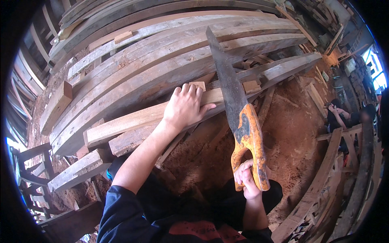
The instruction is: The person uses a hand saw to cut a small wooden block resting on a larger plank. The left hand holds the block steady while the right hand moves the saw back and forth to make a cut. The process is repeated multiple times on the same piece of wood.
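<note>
My right hand point(246, 176) is closed round the worn yellow-orange handle of a handsaw point(231, 87). Its dark blade points away from me and crosses over a pale wooden beam point(129, 123). Whether the teeth touch the wood I cannot tell. To the left of the blade, my left hand point(184, 107) presses on that beam, fingers curled over its top and thumb toward the saw. A small wood block point(198, 84) sits just beyond my left fingers. On the blade's right side a short light wood end point(251, 86) shows. Another beam point(131, 141) lies close on the near side.
Long heavy timbers point(162, 77) lie side by side across the far side. A cut beam end point(81, 170) juts out at the left. Reddish sawdust-covered ground point(283, 133) spreads below the saw. Stacked curved planks point(312, 194) stand at the right, near a seated person point(342, 115).
</note>
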The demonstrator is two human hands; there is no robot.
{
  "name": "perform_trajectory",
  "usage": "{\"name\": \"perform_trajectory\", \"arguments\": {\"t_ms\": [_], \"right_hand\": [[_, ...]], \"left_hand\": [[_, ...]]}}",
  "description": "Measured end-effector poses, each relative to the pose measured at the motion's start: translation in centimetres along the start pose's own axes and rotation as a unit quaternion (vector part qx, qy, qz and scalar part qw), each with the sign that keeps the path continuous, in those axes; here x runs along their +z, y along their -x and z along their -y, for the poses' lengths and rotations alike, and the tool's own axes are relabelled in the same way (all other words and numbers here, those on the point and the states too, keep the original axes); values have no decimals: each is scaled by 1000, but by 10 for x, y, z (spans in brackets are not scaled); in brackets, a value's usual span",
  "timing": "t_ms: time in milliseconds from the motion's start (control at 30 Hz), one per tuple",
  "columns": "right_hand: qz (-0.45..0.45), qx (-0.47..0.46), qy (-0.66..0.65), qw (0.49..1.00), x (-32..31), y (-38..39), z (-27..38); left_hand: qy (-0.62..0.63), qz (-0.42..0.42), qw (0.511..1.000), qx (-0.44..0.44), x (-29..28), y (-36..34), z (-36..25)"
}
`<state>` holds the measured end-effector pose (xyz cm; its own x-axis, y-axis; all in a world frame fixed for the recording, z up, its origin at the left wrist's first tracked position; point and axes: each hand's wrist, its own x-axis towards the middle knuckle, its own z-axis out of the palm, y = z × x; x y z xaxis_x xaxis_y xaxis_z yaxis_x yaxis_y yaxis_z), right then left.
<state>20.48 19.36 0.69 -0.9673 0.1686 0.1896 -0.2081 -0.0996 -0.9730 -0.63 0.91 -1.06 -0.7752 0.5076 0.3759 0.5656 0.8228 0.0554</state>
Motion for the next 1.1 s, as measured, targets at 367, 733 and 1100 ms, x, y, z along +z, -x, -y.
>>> {"name": "perform_trajectory", "arguments": {"t_ms": [367,733,1100], "right_hand": [[-37,46,-87,994,7,-25,-4],[-20,-13,164,986,25,-10,-6],[-21,-37,160,986,37,-12,-5]], "left_hand": [[5,-7,1000,22,11,-5,1],[38,7,999,27,8,-6,4],[31,15,999,21,8,-1,3]]}}
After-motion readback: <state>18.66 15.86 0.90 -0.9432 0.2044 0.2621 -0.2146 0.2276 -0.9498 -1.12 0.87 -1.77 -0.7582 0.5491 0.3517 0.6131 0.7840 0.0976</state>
